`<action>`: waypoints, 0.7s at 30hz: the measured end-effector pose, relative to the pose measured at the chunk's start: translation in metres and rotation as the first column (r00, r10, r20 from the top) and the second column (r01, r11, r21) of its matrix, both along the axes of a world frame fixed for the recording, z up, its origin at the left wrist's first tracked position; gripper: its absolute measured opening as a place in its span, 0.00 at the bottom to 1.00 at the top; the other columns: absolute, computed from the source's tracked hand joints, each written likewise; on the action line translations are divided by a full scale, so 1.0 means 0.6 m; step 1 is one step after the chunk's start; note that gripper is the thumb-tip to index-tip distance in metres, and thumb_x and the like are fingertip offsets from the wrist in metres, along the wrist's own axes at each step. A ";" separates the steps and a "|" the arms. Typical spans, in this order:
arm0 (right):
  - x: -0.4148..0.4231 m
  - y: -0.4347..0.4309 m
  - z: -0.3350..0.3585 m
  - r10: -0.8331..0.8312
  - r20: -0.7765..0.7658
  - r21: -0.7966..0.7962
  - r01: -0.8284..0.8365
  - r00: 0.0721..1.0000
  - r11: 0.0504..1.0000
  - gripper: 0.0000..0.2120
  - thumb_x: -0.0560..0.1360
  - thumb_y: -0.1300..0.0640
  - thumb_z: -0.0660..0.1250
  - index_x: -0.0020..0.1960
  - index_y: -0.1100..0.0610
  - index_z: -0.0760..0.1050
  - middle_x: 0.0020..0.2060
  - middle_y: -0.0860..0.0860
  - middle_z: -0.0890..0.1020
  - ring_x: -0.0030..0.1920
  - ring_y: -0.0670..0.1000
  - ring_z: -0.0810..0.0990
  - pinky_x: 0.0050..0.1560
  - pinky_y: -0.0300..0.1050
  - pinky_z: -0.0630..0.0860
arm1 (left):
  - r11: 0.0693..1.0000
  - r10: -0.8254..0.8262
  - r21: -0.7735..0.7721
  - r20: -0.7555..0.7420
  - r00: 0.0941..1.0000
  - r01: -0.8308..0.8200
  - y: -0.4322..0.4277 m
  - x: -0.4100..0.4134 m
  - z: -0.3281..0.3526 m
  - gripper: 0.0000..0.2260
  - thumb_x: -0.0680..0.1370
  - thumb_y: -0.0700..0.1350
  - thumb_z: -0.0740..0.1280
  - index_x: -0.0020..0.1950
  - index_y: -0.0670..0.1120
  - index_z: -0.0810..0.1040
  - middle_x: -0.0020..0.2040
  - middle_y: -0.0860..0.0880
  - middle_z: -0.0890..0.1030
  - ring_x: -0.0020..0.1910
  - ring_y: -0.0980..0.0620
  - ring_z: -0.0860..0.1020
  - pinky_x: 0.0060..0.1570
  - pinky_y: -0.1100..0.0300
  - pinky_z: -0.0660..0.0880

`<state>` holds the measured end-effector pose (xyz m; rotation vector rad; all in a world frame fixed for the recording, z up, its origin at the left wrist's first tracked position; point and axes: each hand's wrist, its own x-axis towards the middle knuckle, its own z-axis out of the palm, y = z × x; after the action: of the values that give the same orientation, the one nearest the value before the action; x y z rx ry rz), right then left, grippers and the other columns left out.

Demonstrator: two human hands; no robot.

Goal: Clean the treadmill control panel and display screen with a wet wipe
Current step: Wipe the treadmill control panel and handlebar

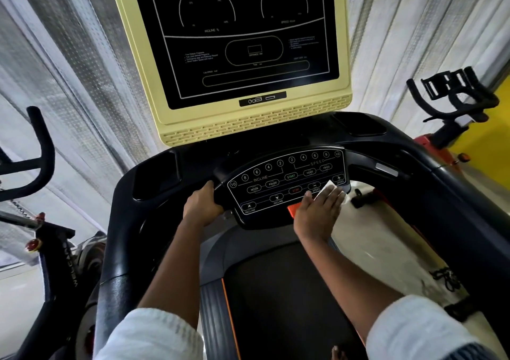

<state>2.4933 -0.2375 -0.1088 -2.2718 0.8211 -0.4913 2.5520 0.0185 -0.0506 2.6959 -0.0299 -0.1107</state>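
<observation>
The big black treadmill (121,221) filled the middle of the frame. Its dark screen (242,42) stood at the top, and the button panel (276,185) sat just below. The left hand (202,207) gripped the treadmill's edge left of the panel. The right hand (317,216) lay flat, fingers straight, pressing the white wipe (328,189) onto the panel's right side.

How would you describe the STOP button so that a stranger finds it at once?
Below the yellow-framed display screen lies the curved black control panel. The STOP button sits near its middle, just left of the right hand pressing the white wipe. Only its lettering is red; START above is green, the rest white.
</observation>
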 end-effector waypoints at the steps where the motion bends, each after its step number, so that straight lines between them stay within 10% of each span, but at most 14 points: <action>1: 0.002 -0.006 -0.001 0.009 -0.013 -0.032 -0.009 1.000 0.999 0.38 0.81 0.42 0.45 0.81 0.67 0.49 0.80 0.64 0.51 0.81 0.61 0.47 0.80 0.54 0.45 | 1.000 0.006 0.004 -0.002 1.000 -0.006 0.000 0.000 0.000 0.17 0.68 0.49 0.74 0.49 0.49 0.67 0.40 0.47 0.77 0.39 0.42 0.76 0.37 0.53 0.72; 21: -0.052 0.091 -0.014 0.297 -0.033 -0.317 -0.291 0.954 0.903 0.30 0.84 0.49 0.51 0.81 0.64 0.52 0.80 0.60 0.56 0.81 0.57 0.51 0.80 0.56 0.53 | 1.000 0.007 0.010 -0.018 1.000 -0.007 -0.004 -0.002 0.005 0.17 0.69 0.48 0.72 0.50 0.48 0.67 0.43 0.46 0.78 0.43 0.40 0.78 0.39 0.51 0.72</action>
<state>2.4619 -0.1827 -0.1171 -2.6273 0.3951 -0.5298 2.5511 0.0162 -0.0477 2.7049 -0.0142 -0.1333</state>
